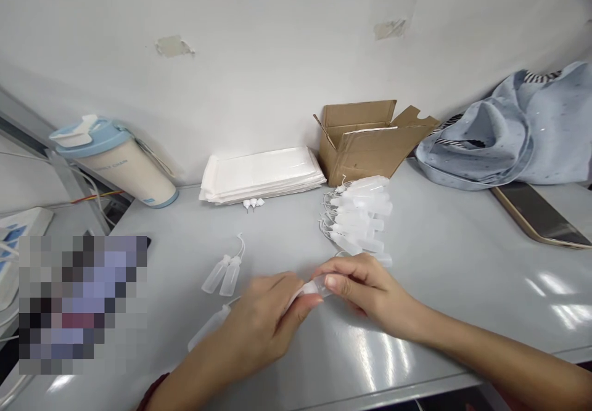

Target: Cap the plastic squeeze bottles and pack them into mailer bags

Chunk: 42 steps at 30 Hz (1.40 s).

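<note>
A small translucent squeeze bottle (320,285) is held between my two hands above the front of the grey table. My left hand (266,312) is closed around its left end, with the thumb along it. The fingers and thumb of my right hand (370,284) pinch the right end. Both hands hide much of the bottle. Just beyond my right hand lies a pile of similar bottles (358,214) with thin white cords. Two more bottles (224,274) rest left of centre, and another bottle (208,328) is partly covered by my left wrist. Three white needle tips (253,203) lie farther back.
Against the wall are a stack of flat white packets (266,174) and an open cardboard box (374,152). A cream and blue tumbler (123,164) leans at the left, near a pixelated phone-like object (87,300). A blue cloth bag (509,127) and a phone (546,214) lie right.
</note>
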### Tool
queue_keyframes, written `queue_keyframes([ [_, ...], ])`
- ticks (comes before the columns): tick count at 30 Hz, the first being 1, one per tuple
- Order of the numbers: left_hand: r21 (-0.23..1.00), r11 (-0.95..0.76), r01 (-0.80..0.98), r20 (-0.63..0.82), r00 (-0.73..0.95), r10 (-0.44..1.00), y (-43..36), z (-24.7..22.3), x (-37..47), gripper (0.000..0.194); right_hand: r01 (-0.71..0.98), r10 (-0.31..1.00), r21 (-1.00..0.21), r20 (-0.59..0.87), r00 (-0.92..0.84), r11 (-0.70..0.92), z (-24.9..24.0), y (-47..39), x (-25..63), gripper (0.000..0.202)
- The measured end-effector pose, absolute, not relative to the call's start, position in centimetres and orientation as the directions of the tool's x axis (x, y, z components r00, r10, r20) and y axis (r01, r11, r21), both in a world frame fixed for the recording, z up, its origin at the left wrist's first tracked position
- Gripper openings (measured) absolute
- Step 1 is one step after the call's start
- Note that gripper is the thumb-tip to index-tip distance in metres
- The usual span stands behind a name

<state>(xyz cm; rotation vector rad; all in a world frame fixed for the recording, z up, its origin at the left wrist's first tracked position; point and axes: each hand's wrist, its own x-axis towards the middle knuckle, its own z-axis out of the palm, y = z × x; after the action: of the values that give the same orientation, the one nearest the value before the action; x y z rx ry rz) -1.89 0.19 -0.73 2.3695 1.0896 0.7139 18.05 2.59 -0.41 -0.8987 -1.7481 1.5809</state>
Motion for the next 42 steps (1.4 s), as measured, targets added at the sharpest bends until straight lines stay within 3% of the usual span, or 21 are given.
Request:
queue_keyframes([
  [4,0.45,-0.685,0.573,0.304,0.623,0.721,0.3,-1.1,-1.9,0.024,0.033,0.74,-0.957,-0.245,-0.627,-0.289,-0.5,3.1,18.1,0.034],
  [8,0.461,-0.669,0.583,0.271,0.626,0.732,0.5,-1.2,-1.9,0.027,0.036,0.703,-0.919,-0.326,-0.632,-0.393,-0.7,3.4,18.2,0.037],
  [12,0.537,-0.583,0.609,0.24,0.552,0.798,1.4,-0.6,-2.4,0.023,0.104,0.79,-0.978,-0.208,-0.576,-0.181,0.1,3.3,18.3,0.035],
  [16,0.518,-0.499,0.694,0.277,0.416,0.866,2.9,0.3,-3.7,0.013,0.265,0.943,-0.954,0.046,-0.33,0.139,1.4,3.8,19.1,0.029],
  [20,0.462,-0.261,0.847,0.262,0.151,0.953,5.0,-0.1,-6.2,0.023,0.515,0.885,-0.731,0.445,-0.14,0.449,1.3,5.7,20.6,0.027],
  [22,0.419,-0.168,0.892,0.204,0.088,0.975,6.3,-0.8,-7.7,0.029,0.65,0.812,-0.571,0.57,-0.125,0.501,0.6,7.0,21.4,0.027],
  [24,0.407,-0.154,0.9,0.172,0.09,0.981,7.5,-1.5,-9.0,0.034,0.737,0.784,-0.459,0.601,-0.154,0.496,-0.2,8.1,22.1,0.025],
  [32,0.38,-0.219,0.899,0.125,0.184,0.975,10.5,-2.7,-9.9,0.052,0.804,0.691,-0.285,0.694,-0.202,0.521,-1.0,8.5,22.2,0.019],
  [42,0.342,-0.173,0.923,0.1,0.147,0.984,10.4,-3.4,-9.5,0.055,0.669,0.634,-0.329,0.722,-0.276,0.666,0.1,5.9,20.0,0.016],
])
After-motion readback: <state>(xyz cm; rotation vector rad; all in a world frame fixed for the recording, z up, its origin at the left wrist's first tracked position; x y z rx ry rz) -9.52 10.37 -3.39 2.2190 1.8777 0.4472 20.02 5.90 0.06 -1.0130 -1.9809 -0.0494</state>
